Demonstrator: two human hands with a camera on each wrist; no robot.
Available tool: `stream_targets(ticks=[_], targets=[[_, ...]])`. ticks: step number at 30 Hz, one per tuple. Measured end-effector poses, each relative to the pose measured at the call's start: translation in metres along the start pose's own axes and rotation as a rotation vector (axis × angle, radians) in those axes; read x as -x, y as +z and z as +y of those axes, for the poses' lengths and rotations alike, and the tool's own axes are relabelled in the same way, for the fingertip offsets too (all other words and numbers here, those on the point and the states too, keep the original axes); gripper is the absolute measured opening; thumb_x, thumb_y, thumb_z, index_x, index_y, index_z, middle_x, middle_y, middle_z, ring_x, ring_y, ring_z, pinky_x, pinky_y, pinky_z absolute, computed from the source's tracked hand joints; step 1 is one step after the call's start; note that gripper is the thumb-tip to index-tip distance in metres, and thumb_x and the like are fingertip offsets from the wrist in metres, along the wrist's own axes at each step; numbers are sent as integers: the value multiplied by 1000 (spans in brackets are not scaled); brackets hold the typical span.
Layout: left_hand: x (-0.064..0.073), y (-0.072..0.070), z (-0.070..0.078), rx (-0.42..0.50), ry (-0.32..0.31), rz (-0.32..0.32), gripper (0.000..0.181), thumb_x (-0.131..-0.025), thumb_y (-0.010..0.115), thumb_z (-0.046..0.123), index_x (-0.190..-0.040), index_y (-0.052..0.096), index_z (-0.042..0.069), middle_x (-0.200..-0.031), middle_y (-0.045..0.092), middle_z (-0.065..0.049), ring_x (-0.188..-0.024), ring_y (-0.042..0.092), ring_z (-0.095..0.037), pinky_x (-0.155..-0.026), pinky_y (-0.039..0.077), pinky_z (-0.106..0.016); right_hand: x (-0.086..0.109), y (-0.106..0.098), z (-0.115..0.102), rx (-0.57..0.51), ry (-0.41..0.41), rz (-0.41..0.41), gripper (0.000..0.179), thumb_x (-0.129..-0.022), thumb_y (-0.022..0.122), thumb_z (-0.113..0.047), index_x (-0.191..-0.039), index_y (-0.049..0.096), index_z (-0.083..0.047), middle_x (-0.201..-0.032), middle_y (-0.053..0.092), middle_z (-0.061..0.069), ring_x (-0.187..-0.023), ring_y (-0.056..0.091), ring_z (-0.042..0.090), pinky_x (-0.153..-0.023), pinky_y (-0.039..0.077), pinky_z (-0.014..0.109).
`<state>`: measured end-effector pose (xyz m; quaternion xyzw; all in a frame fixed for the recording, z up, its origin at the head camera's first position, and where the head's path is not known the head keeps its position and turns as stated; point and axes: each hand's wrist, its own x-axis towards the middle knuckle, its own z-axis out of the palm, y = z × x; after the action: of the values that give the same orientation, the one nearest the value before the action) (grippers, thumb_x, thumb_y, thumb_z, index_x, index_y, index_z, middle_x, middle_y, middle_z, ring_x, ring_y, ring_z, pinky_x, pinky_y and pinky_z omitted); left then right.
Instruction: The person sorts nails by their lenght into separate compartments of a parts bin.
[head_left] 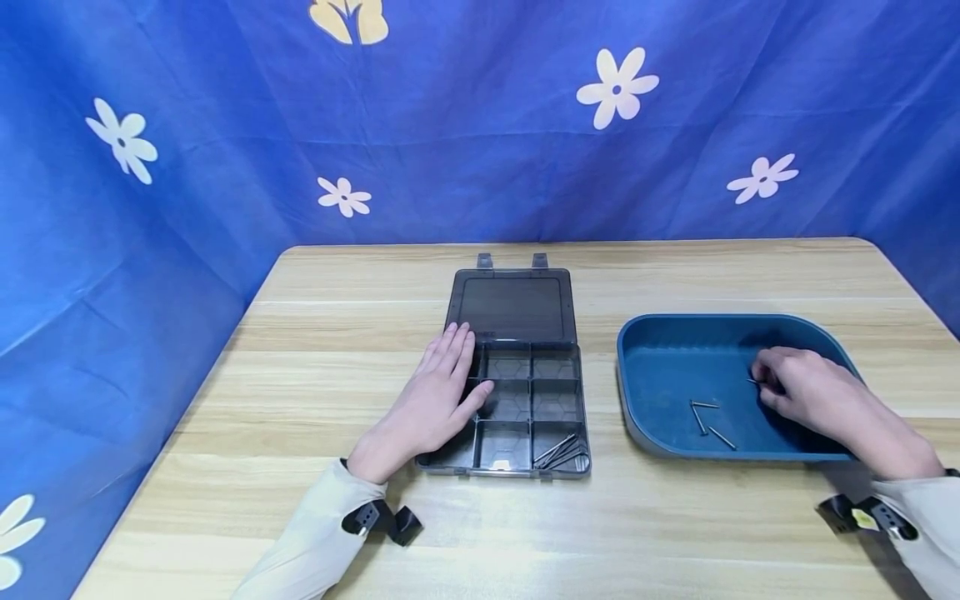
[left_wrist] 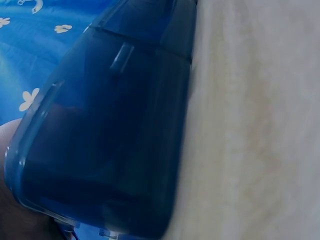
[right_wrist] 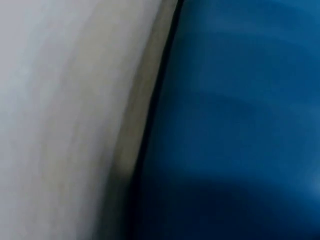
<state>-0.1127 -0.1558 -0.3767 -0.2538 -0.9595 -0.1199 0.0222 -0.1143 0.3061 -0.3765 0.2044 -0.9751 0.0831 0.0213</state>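
Observation:
My left hand (head_left: 435,396) rests with straight fingers over the left side of a dark see-through compartment box (head_left: 506,400), partly hiding its left compartments. The box's lid (head_left: 513,304) is laid back away from me. Several thin metal nails (head_left: 558,452) lie in its near right compartment. Inside the blue bin (head_left: 648,333), my right hand (head_left: 806,387) pinches a nail (head_left: 752,381), of which only a short bit shows. Left of that hand, a few loose nails (head_left: 722,437) lie on the bin floor. The right wrist view holds mostly the blue bin wall (right_wrist: 240,125).
Box and bin stand side by side on a light wooden table (head_left: 337,333), a strip of bare wood between them. A blue curtain (head_left: 480,125) with white flowers hangs behind the far edge and down the left. Each wrist wears a black strap.

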Motion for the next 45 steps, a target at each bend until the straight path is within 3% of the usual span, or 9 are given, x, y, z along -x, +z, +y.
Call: stream_targets(ticks=[15, 29, 38, 41, 45], targets=[[-1, -1, 2, -14, 3, -2, 72, -102, 37, 44, -149, 22, -8, -158, 16, -23, -148, 8, -34, -121, 9, -46, 2, -2, -6, -5, -23, 8, 17, -74, 73, -1, -84, 60, -6, -75, 55, -2, -67, 48, 15, -55, 42, 31], [-1, -1, 1, -6, -11, -6, 72, -101, 38, 44, -149, 21, -8, -158, 16, -23, -148, 9, -34, -121, 10, -46, -2, -8, -34, 40, -202, 215, 22, -68, 75, -2, -79, 59, -12, -75, 54, -5, -65, 46, 9, -52, 43, 30], [1, 0, 1, -5, -10, 4, 72, -101, 38, 44, -148, 22, -8, -157, 17, -24, -148, 10, -35, -121, 9, -46, -10, -17, -60, 36, -302, 283, 23, -65, 75, -3, -80, 61, -12, -76, 55, -5, -66, 48, 7, -53, 47, 32], [3, 0, 0, -5, -14, 3, 73, -101, 38, 44, -148, 22, -8, -157, 18, -24, -147, 10, -35, -121, 10, -46, -14, -19, -69, 27, -350, 302, 20, -66, 73, -3, -81, 62, -12, -76, 56, -5, -65, 50, 7, -52, 47, 31], [3, 1, 0, -7, -8, 13, 72, -101, 39, 44, -148, 22, -9, -157, 19, -24, -147, 11, -36, -120, 11, -48, -19, -21, -79, 5, -405, 331, 3, -82, 63, -15, -82, 62, -12, -78, 57, -4, -66, 51, 7, -54, 48, 30]])
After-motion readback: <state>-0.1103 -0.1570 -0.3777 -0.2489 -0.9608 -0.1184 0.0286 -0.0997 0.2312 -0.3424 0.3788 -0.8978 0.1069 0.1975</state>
